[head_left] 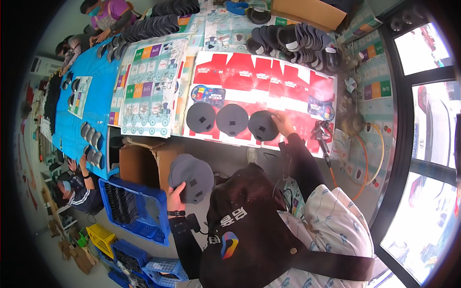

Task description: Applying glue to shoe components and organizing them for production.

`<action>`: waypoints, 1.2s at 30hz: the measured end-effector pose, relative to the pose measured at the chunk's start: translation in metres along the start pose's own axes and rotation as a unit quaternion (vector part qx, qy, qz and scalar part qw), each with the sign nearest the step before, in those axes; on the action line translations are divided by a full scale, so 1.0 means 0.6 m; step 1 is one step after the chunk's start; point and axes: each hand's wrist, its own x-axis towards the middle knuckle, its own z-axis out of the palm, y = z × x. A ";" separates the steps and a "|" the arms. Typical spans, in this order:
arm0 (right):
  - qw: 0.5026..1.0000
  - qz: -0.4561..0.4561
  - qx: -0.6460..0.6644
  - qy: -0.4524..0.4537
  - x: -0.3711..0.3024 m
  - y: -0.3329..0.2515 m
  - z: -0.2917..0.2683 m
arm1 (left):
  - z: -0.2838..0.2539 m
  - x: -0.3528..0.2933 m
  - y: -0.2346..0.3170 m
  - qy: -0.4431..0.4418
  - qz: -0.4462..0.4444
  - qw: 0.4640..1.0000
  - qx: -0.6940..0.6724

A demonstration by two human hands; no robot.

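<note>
My left hand (176, 198) grips the edge of a dark grey round pad (192, 175) with small black square patches, held off the table's near side. A second edge shows, so it may be more than one pad. My right hand (284, 124) pinches the right edge of another round grey pad (261, 128), which lies on the red-and-white printed sheet (269, 98). To its left lie two similar pads, the middle pad (232, 115) and the left pad (198, 113), each with a black square near its lower edge.
A spray gun (323, 134) with an orange hose lies at the sheet's right end. Curved dark pieces (297, 41) are stacked behind. A cardboard box (139, 165) and a blue crate (161, 234) stand at left. Several people work around the blue table (98, 72).
</note>
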 end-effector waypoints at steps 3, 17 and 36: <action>0.998 0.036 0.044 -0.005 0.007 0.014 -0.004 | 0.011 0.004 -0.006 0.003 0.010 1.000 -0.003; 0.980 -0.007 -0.193 -0.042 0.015 -0.032 -0.035 | 0.062 0.008 -0.031 0.013 0.020 1.000 -0.006; 0.988 0.052 -0.072 -0.128 0.036 -0.008 -0.041 | 0.106 -0.019 -0.043 0.027 0.033 0.999 -0.024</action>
